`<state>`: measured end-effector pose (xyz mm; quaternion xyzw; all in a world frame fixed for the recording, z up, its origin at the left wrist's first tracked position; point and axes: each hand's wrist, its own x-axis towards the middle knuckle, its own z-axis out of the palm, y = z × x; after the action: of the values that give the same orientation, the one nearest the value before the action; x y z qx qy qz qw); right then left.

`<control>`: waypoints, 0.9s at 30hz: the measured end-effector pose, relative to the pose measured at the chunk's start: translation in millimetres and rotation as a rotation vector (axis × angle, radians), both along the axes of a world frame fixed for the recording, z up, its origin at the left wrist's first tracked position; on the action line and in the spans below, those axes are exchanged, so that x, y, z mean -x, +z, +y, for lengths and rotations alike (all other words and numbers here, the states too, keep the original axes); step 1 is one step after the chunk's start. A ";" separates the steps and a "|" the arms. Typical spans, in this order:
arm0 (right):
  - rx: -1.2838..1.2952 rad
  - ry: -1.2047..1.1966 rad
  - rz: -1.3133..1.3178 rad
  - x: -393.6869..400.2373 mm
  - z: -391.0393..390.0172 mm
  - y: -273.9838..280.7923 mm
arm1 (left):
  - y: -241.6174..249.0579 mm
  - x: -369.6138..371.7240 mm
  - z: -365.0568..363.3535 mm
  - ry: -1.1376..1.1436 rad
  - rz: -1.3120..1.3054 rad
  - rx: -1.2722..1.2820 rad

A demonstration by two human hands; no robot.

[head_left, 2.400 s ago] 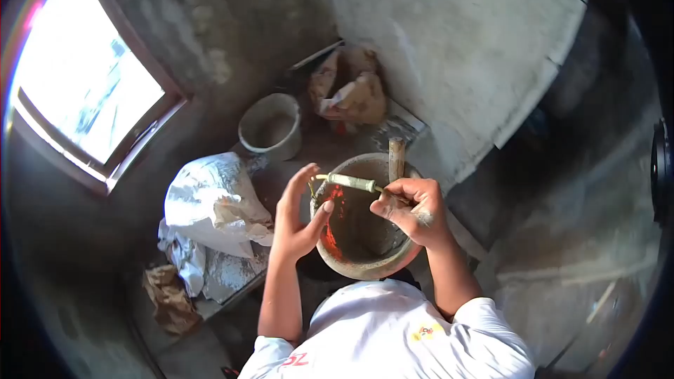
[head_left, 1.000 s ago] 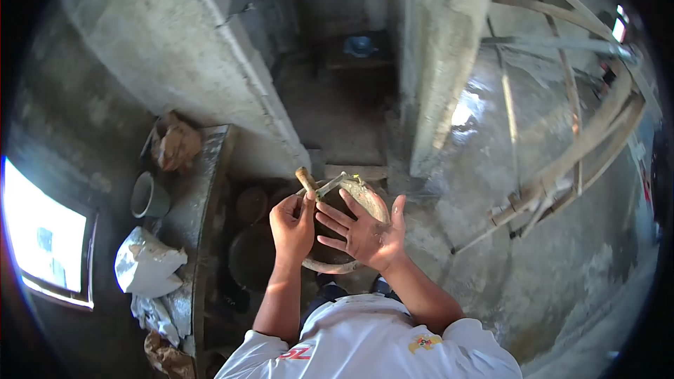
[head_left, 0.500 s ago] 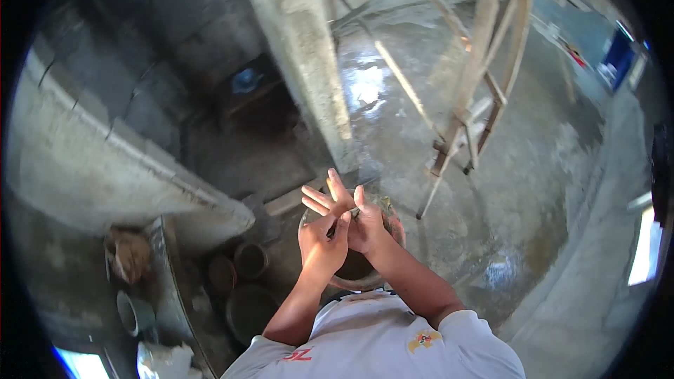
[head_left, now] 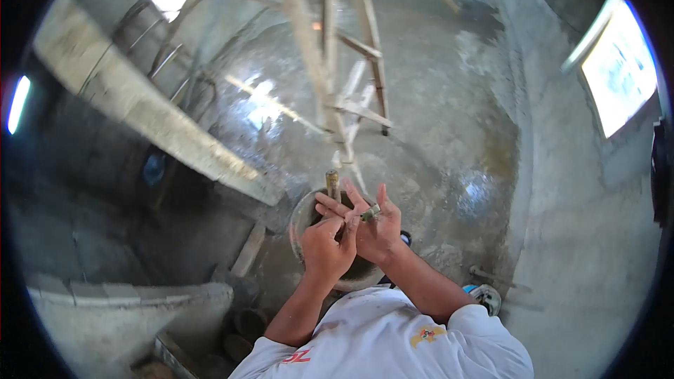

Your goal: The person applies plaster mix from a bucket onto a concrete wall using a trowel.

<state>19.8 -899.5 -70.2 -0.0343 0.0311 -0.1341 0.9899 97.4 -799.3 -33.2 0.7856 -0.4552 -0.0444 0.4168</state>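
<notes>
My left hand (head_left: 327,247) is closed, with thumb and fingers pinched near the right palm. A small greenish-grey piece (head_left: 370,213) shows beyond its fingertips, against my right hand; its kind cannot be made out. My right hand (head_left: 379,234) is open, palm up, with fingers spread beside the left. Both hands are above a round bucket (head_left: 298,226) with a dirty rim and dark inside. A worn cylindrical handle (head_left: 332,182) stands up at the bucket's far side, just beyond my fingers; its lower end is hidden.
A wooden trestle (head_left: 330,63) stands ahead on the wet concrete floor (head_left: 435,147). A concrete pillar (head_left: 168,116) and a low block wall (head_left: 140,302) lie to the left. By my right elbow is a round container (head_left: 486,298). A bright window (head_left: 621,67) is in the right wall.
My view has turned to the right, bringing the right window and wall further in. The handle in the bucket now shows. My hands stay together, with the right one still spread.
</notes>
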 end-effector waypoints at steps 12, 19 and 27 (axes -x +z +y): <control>1.129 -0.622 0.828 206.9 -218.3 -8.9 | -0.7 90.6 -280.8 -0.331 0.194 -0.131; 1.668 -1.194 1.442 288.6 -316.1 -15.1 | 0.6 175.9 -435.4 -0.597 0.280 0.026; 1.542 -1.349 1.631 357.0 -408.2 -42.9 | -15.6 259.8 -624.5 -0.840 0.207 0.038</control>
<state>-337.1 -1307.7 -113.1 -0.6371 0.5445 -0.5242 0.1510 -162.5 -1423.8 -48.7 0.5157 -0.6920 -0.2801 0.4204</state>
